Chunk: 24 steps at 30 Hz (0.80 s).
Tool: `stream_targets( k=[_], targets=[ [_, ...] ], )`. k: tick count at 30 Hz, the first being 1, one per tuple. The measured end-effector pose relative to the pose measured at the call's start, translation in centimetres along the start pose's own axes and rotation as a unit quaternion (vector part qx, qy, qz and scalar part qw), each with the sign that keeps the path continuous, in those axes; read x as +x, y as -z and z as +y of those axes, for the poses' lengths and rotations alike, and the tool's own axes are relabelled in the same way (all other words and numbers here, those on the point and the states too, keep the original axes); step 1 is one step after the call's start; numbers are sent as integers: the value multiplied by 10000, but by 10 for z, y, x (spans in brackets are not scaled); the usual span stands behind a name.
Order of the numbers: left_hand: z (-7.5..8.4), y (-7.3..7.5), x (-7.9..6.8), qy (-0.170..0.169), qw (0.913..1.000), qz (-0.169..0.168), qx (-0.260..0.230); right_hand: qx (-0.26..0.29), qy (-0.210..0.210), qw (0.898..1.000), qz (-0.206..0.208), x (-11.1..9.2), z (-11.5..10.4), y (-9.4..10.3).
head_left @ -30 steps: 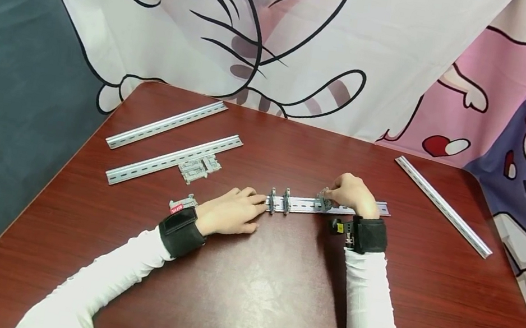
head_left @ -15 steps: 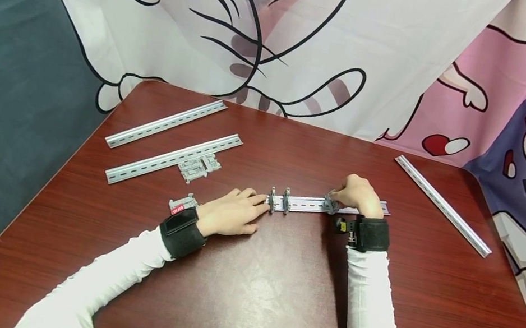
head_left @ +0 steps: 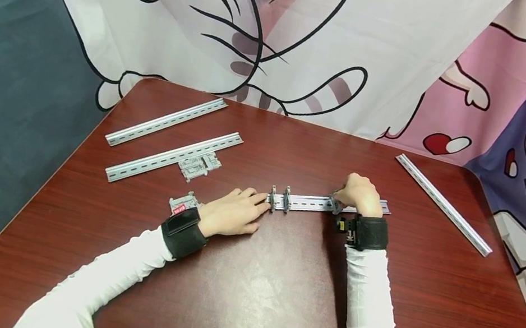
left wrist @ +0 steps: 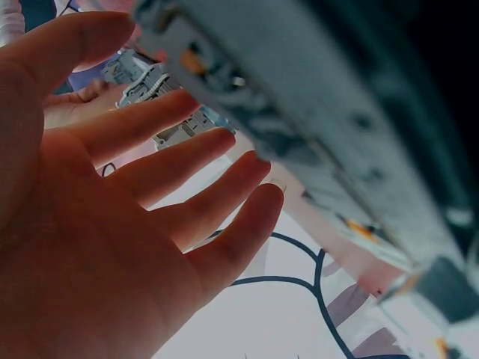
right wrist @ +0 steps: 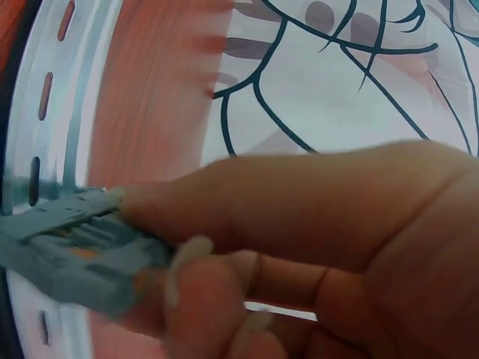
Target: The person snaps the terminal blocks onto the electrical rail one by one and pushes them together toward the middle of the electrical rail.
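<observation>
A slotted metal DIN rail lies crosswise at the table's middle. Two grey terminal blocks stand on it near its left end, one beside the other. My right hand pinches a third grey terminal block between thumb and fingers, at the rail's right part. In the right wrist view this block sits across the rail; whether it is clipped on cannot be told. My left hand lies with fingers extended, fingertips at the rail's left end by the first block.
Two more DIN rails, one behind the other, lie at the left. Another rail slants at the right. Loose grey terminal blocks lie by the nearer left rail; a red-labelled one is beside the left wrist.
My right hand has shifted a little to the right along the rail with the terminal block, mostly in the first half second. The left hand stays in place.
</observation>
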<state>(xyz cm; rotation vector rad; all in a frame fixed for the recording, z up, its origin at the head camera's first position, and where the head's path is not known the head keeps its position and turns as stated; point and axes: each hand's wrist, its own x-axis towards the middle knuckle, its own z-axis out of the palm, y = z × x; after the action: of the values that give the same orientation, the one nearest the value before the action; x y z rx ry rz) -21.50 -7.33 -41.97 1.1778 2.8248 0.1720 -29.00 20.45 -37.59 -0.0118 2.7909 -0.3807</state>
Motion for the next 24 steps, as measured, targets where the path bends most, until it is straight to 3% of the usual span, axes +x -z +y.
stream_targets(
  k=[10,24],
  targets=[
    [1,-2,1,28,10000,66,24,-2,65,9998,208,7,-2,-6],
    [1,-3,2,-75,9995,260,141,299,258,9985,-375,7,8,0]
  ],
)
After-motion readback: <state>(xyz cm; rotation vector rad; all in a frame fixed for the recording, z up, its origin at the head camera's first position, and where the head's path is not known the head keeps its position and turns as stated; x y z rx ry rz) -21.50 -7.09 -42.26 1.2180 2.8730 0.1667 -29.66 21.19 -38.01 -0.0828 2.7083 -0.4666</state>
